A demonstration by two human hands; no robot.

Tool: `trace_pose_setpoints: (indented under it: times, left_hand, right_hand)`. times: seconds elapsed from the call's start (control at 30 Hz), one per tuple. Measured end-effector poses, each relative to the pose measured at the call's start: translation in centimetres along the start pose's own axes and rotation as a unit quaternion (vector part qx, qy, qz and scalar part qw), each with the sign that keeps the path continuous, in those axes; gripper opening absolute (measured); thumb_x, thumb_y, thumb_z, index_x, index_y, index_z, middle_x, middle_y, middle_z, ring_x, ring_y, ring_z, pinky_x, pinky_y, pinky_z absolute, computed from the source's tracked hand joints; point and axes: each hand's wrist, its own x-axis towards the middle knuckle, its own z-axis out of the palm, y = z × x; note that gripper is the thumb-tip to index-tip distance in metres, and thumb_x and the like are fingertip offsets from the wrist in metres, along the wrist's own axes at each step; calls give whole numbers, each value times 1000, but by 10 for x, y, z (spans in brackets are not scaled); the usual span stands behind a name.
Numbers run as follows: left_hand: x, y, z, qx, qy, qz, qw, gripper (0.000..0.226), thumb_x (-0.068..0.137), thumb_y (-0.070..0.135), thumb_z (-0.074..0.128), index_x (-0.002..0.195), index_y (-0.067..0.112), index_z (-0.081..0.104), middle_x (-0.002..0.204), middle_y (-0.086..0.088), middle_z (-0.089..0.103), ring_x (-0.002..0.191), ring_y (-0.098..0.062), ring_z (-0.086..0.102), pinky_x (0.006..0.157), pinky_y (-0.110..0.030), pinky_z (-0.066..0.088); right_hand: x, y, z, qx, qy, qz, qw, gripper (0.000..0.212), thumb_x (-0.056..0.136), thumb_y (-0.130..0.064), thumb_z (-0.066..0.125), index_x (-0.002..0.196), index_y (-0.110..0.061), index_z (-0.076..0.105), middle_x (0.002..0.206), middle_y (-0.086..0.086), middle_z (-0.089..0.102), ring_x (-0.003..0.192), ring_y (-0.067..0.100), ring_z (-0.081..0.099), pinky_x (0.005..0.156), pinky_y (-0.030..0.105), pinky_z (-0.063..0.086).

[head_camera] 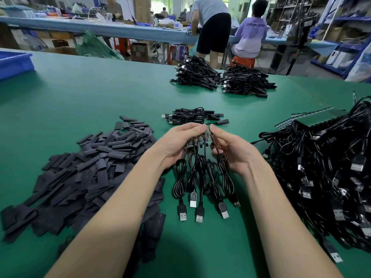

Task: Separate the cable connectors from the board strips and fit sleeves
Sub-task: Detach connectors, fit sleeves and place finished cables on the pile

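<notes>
— So, what do you see?

— I see two hands up over the green tabletop (80, 93). My left hand (176, 143) and right hand (230, 149) are close together, and both grip one board strip (200, 138). The fingers curl round it, left on the left end, right on the right end.

— Where are the cables?

— Five black cables (202, 177) hang from the strip, between my wrists. Their plugs (199, 216) lie flat on the tabletop, near me.

— And the sleeves?

— A big heap of dark sleeves (96, 169) lies to the left, partly under my left arm.

— What is on the right?

— A large pile of cables on strips (329, 173), just beside my right arm.

— Anything further away?

— A small bunch (192, 116) sits just past my fingertips. Two more heaps (220, 79) lie near the far edge, side by side. A blue bin (14, 64) stands at the far left. Some people (230, 27) are at another bench behind.
</notes>
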Motion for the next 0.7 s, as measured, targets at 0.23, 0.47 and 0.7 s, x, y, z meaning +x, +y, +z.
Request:
trace_pose_setpoints:
  times: [0.23,0.47,0.7]
  left_hand:
    - [7,-16,2,488,122,97,859,18,92,42,66,101,28,72,101,10,70,91,-3,60,95,-30,49]
    - [-2,-10,37,285,123,140,940,18,95,34,67,106,21,61,106,2,69,90,-14,68,84,-34,58]
    - [1,-30,45,50,109,111,987,14,93,4,68,97,14,58,92,-10,67,70,-13,68,70,-23,57]
  right_hand:
    - [-6,-14,-28,-94,147,-43,984,16,78,-31,87,91,-24,80,86,-11,78,64,7,53,47,16,40]
    - [1,-11,-20,-65,166,-31,983,6,80,-32,85,81,-28,81,88,-8,67,64,9,48,45,17,35]
    - [-12,-20,-7,-168,196,-79,963,14,84,-39,81,90,-27,75,90,-8,70,71,8,52,58,21,38]
